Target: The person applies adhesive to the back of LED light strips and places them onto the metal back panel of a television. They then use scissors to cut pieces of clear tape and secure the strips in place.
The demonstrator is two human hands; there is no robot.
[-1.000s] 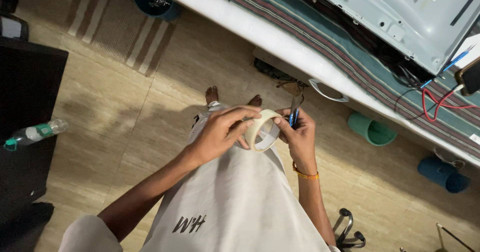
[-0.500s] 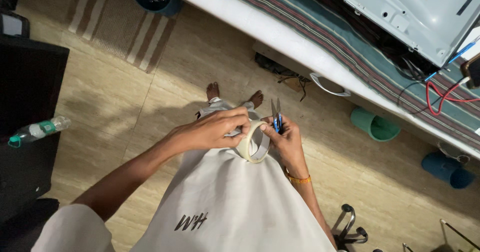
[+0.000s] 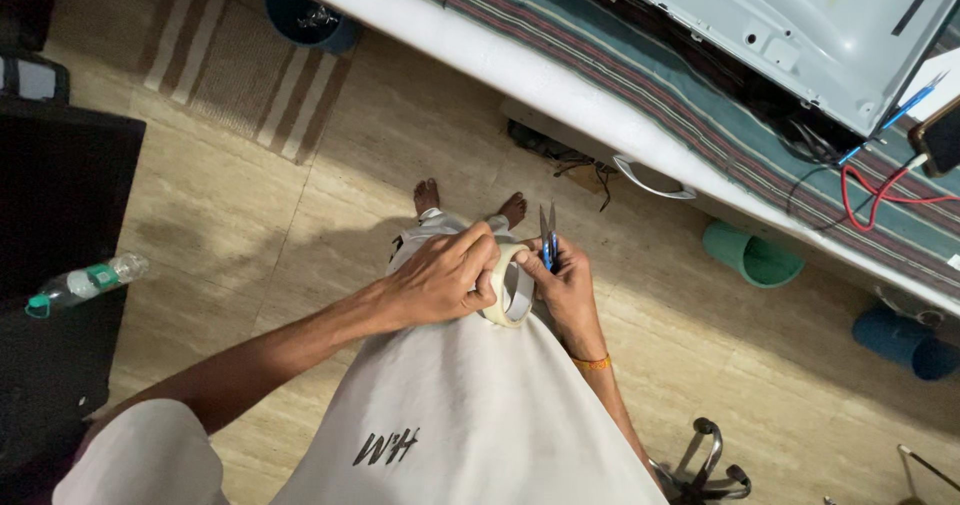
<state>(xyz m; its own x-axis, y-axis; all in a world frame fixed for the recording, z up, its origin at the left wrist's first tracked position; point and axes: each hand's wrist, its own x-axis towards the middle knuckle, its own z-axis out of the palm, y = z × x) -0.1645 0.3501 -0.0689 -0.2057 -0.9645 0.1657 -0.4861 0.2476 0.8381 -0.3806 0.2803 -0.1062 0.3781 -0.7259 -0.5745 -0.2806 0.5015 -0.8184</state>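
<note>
Cream tape roll (image 3: pixel 508 287) sits in front of my waist, over the white shirt (image 3: pixel 470 415). My left hand (image 3: pixel 440 283) is curled closed around its left side, as it was half a second ago. My right hand (image 3: pixel 565 285) pinches the roll's right edge and also grips small blue scissors (image 3: pixel 548 235), blades now pointing up, a little higher than before. Beyond my bare feet (image 3: pixel 470 205), the bench edge (image 3: pixel 560 85) carries a grey metal panel (image 3: pixel 800 25).

Clear plastic bottle (image 3: pixel 85 283) with green cap and green label band lying on its side at 9 o'clock, on dark surface. Phone (image 3: pixel 942 135), dark screen with orange edge, sitting at 2 o'clock on striped cloth (image 3: pixel 640 75).
</note>
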